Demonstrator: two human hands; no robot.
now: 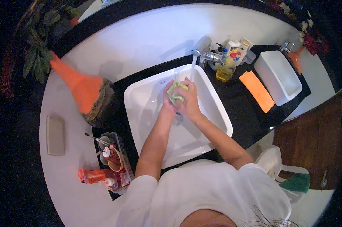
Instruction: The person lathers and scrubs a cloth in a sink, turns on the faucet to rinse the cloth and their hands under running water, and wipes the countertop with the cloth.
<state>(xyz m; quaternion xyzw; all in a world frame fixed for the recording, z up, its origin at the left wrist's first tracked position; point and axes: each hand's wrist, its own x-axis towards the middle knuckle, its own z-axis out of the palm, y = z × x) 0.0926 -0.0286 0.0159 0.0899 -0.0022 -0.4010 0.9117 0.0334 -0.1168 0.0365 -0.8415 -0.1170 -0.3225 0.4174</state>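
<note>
Thing: a small green sponge (pixel 177 93)
Look: soft, light green, squashed into a lump
Place: held over the white sink (pixel 148 94), just under the running water (pixel 193 67)
Hold: pressed between the left hand (pixel 168 99) and right hand (pixel 190 100)

I observe bright, even light on the white sink (pixel 212 113), mild glare there. Soft shadows fall behind the faucet (pixel 202 47). Corners go black; straight edges bend strongly. Overall focus slightly soft.

hands (pixel 180 99) in basin (pixel 148 94) – faucet (pixel 203 49) behind | bottles (pixel 231 60) right – tray (pixel 110 162) left
</note>
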